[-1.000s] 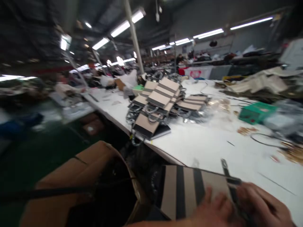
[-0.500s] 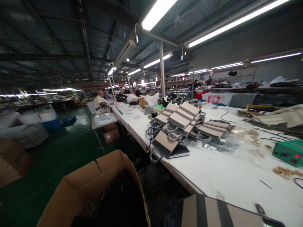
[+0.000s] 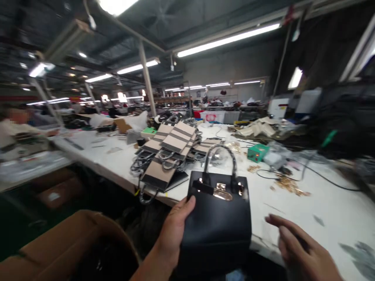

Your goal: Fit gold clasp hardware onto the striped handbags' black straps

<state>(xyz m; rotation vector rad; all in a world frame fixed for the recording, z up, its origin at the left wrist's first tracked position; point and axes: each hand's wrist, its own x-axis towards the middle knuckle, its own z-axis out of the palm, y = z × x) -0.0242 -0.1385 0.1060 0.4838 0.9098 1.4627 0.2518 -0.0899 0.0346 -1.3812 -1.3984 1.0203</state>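
Observation:
My left hand (image 3: 175, 230) grips the left side of a small black handbag (image 3: 218, 222) and holds it upright above the near edge of the white table (image 3: 307, 199). The bag has a looped black handle and a gold clasp on its front flap. My right hand (image 3: 301, 249) hovers just to the right of the bag with fingers apart and holds nothing. A pile of beige-and-black striped bags (image 3: 170, 150) with chain handles lies on the table behind the black bag.
An open cardboard box (image 3: 67, 249) stands on the floor at lower left. A green device (image 3: 258, 152), black cables and loose gold hardware (image 3: 288, 185) lie on the table to the right. A person (image 3: 17, 128) sits at a bench far left.
A black handbag has come up into view in my left hand. The striped bag seen at the bottom edge earlier is gone. The camera has swung right, and my right hand is now free.

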